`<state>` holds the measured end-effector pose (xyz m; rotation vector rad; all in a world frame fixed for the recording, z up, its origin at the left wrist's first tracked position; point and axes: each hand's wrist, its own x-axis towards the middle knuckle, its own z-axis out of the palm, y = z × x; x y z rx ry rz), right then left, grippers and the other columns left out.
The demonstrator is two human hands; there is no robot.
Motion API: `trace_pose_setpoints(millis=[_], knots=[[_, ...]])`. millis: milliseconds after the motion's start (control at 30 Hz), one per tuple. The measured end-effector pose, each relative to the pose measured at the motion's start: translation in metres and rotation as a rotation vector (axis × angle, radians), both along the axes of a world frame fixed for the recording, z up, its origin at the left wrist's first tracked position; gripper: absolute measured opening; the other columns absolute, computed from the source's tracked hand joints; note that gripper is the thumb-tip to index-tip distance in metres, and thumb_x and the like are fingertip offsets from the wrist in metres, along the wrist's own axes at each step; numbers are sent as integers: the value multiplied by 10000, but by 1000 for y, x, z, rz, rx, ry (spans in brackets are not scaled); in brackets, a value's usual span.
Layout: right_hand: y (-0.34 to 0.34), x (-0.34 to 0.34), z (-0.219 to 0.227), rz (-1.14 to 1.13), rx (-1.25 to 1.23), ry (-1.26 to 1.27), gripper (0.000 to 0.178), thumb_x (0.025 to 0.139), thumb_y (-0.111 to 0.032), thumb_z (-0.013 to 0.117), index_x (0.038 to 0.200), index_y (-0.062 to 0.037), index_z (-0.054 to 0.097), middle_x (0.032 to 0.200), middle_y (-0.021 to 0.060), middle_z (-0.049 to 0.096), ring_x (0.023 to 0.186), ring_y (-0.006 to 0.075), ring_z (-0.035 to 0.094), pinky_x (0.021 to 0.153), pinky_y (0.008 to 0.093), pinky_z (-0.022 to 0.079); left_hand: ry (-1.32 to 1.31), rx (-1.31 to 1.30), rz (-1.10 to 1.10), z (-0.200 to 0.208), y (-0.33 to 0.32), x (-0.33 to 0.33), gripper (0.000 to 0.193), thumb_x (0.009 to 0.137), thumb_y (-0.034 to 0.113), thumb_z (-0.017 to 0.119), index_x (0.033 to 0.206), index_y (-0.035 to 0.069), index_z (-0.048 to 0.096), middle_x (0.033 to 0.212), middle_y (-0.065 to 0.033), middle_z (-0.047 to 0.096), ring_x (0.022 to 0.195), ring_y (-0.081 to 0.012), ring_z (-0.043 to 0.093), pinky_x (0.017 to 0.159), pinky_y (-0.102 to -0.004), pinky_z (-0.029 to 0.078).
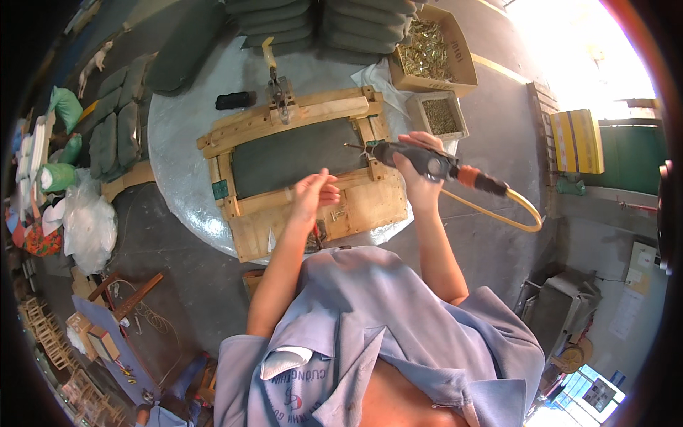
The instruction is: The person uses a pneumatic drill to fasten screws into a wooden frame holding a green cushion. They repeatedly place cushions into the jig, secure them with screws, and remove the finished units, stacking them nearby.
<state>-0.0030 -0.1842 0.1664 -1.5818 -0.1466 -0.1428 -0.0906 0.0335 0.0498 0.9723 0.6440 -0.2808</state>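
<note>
My right hand (420, 174) grips a black-and-orange air screwdriver (434, 164), its bit pointing left above the right side of a wooden jig (284, 226). A yellow hose (523, 226) loops back from the tool's rear end. Inside the jig's frame lies a dark grey panel (288, 160). Over the jig's near edge, my left hand (313, 197) has its fingers curled and drawn together; whatever is between them is too small to make out. A toggle clamp (279, 92) with a yellow handle is fixed on the far rail. Small screws (338, 214) rest on the near board.
The jig stands on a round, plastic-covered table (178, 156). Grey cushions (277, 21) are stacked behind it. At the far right are a cardboard box (461, 60) of brass-coloured hardware and a smaller tray (464, 127) of small parts. A black object (235, 100) lies left of the clamp.
</note>
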Motion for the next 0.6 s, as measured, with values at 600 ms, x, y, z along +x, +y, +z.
trace_pose_setpoints(millis=[600], knots=[[17, 81, -44, -1, -110, 44, 465, 821, 27, 812, 1247, -31, 636, 1148, 101, 716, 1103, 177, 696, 965, 334, 568, 122, 283, 187, -29, 68, 26, 361, 1022, 389, 759, 935, 40, 740, 656, -87, 709, 532, -183, 707, 520, -281, 574]])
